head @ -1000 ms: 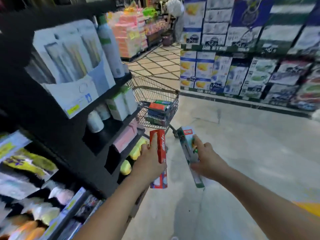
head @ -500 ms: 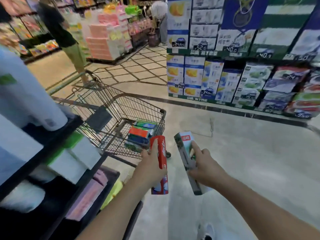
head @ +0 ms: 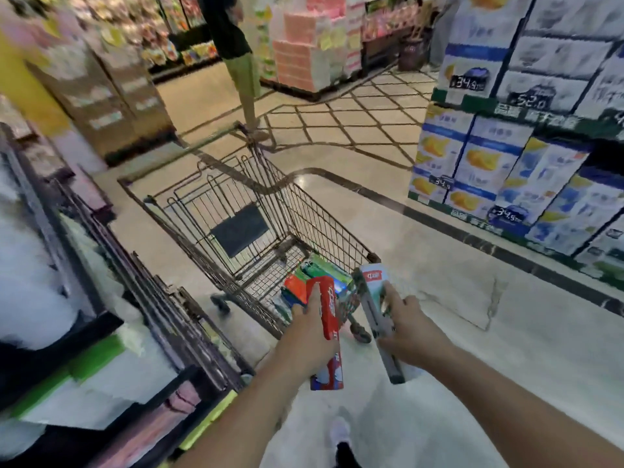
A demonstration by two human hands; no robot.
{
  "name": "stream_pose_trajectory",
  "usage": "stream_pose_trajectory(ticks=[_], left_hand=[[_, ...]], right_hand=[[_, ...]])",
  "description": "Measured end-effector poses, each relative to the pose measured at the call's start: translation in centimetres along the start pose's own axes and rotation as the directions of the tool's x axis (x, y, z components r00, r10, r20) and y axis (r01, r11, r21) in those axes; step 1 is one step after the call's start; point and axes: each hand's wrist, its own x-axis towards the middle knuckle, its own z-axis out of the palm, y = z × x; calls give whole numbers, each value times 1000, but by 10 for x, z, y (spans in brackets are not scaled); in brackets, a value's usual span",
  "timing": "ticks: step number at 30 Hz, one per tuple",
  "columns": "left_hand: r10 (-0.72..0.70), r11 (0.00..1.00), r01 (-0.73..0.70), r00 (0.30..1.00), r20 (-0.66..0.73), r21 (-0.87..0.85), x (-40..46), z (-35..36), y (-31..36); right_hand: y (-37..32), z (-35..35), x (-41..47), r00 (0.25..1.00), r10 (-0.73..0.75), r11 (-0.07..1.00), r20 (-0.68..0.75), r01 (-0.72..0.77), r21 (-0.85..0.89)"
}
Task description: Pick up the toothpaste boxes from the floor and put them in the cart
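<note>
Near cart (head: 304,211), hands (head: 309,336) gripping toothpaste boxes (head: 329,309)

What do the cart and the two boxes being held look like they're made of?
The cart: bare metal wire, dull grey-brown, going by its thin welded grid and see-through sides.
The red box in the left hand: probably printed cardboard, slightly glossy, with crisp folded edges.
The white-green box in the right hand: likely the same printed card; blur hides its finish.

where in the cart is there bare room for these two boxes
The cart's mesh floor is bare between the dark flap and the pile of boxes. The near corner is crowded with that pile, just ahead of the left hand and right hand.
</note>
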Motion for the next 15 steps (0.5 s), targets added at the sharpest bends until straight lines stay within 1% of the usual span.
stream_pose_trajectory(ticks=[4, 9, 11, 15], left_hand=[[-72, 997, 72, 997, -28, -7, 67, -18, -11], [-205, 973, 204, 979, 6, -105, 150, -30, -40], [-263, 957, 264, 964, 27, -121, 180, -30, -54], [-403, 896, 405, 914, 46, -182, 228, -16, -86]], right_hand=[[-22, -7, 79, 996, -82, 996, 47, 84, -37], [-48, -11, 170, 985, -92, 993, 143, 102, -63], [-56, -8, 204, 981, -98, 991, 168, 111, -68], [-70, 12, 266, 970, -99, 986, 221, 125, -107]])
